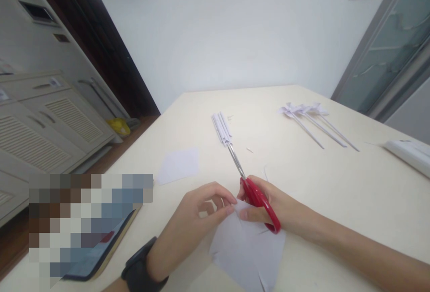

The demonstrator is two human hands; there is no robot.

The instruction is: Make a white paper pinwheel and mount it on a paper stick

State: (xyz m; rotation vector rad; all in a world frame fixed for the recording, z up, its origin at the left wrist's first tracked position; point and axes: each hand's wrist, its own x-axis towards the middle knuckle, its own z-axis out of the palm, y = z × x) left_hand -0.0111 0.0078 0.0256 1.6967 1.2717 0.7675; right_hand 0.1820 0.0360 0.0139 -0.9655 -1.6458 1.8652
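A square sheet of white paper [248, 249] lies near the table's front, with slits cut in from its corners. My left hand [210, 204], with a dark watch [144, 263] on the wrist, pinches the sheet's far corner between thumb and fingertips. In my right hand [260, 202] is a pair of scissors [258, 195] with red handles. Their closed-looking blades point away, toward several rolled paper sticks [221, 128]. The right thumb also rests on the sheet, close to my left fingertips.
Paper pinwheels [302, 110] on sticks lie at the right back. A loose paper sheet [179, 165] is left of centre. Beside my left arm stands a partly pixelated tablet [101, 256]. A white object [410, 153] sits at the right edge; paper scraps [249, 150] dot the table.
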